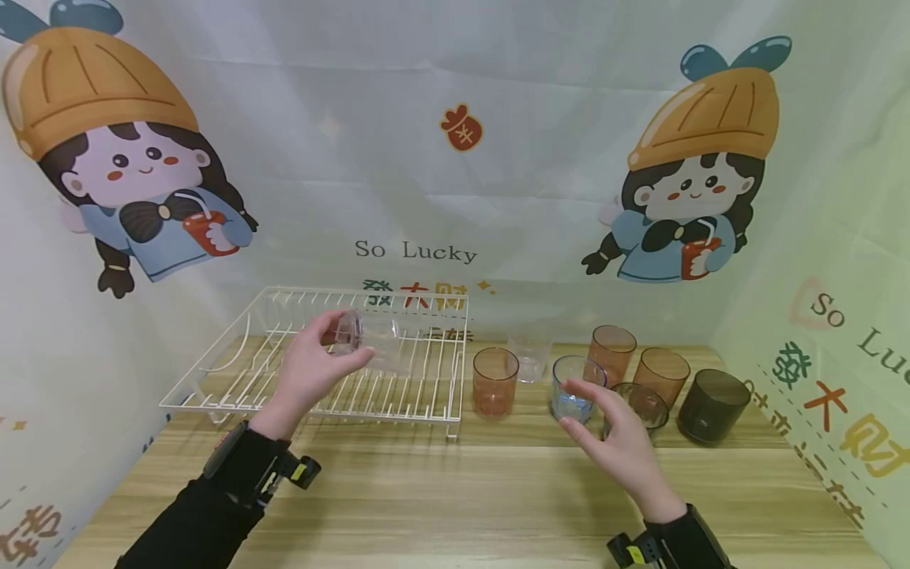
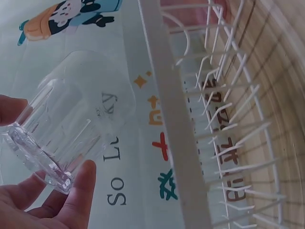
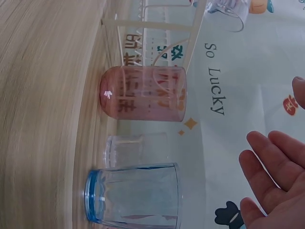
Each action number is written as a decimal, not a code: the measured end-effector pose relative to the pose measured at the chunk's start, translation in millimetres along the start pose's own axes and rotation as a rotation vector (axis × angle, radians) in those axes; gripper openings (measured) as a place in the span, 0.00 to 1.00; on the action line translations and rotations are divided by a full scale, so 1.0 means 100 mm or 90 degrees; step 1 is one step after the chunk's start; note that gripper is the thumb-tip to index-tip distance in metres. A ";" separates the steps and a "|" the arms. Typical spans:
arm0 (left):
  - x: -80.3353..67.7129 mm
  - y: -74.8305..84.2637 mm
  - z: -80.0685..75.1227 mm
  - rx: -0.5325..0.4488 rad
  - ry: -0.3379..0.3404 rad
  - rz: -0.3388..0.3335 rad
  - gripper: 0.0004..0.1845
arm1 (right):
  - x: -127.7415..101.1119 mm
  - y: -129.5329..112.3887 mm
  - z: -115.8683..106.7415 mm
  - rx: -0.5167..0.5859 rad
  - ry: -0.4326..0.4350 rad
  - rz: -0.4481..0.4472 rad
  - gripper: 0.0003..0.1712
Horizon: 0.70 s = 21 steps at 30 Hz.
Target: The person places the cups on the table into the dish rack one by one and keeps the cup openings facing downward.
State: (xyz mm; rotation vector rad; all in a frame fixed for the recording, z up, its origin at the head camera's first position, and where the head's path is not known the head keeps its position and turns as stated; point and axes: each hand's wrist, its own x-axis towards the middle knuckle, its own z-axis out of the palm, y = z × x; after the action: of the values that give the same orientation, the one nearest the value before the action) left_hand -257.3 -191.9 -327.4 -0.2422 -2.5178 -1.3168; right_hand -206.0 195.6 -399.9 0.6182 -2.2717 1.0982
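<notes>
White wire rack (image 1: pixel 426 395) on the bench (image 1: pixel 455 490), nothing on its tines; beside it a row of empty tumblers, orange (image 1: pixel 494 381), clear (image 1: pixel 529 357), blue (image 1: pixel 574 387), dark (image 1: pixel 713 405). Clear ribbed glass (image 1: pixel 370 336), thick-based, tipped sideways above the rack. Left hand (image 1: pixel 309 371) gripping its base end, mouth pointing away. Right hand (image 1: pixel 618 438) open, fingers relaxed, just beside the blue tumbler.

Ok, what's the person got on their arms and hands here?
Both hands, the left hand and the right hand, are bare, with no gloves. Each forearm is in a black long sleeve. A black device is strapped at each wrist, with a small yellow label on its mount.
</notes>
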 end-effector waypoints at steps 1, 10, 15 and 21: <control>0.02 -0.01 -0.02 0.004 0.000 -0.003 0.38 | 0.00 0.01 0.00 -0.004 0.001 -0.004 0.28; 0.18 -0.04 -0.22 0.052 -0.024 -0.025 0.40 | 0.00 0.08 -0.01 -0.036 -0.007 -0.016 0.28; 0.28 -0.03 -0.32 0.092 -0.028 -0.028 0.41 | 0.00 0.09 -0.02 -0.049 -0.013 -0.016 0.28; 0.39 -0.05 -0.41 0.131 -0.034 -0.037 0.41 | 0.02 0.12 -0.04 -0.066 -0.014 -0.016 0.29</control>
State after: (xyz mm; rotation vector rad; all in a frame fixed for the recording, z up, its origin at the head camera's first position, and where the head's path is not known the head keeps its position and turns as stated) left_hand -288.4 -227.7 -296.0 -0.1631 -2.7003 -1.0733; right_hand -213.6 205.1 -403.8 0.6191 -2.3168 0.9589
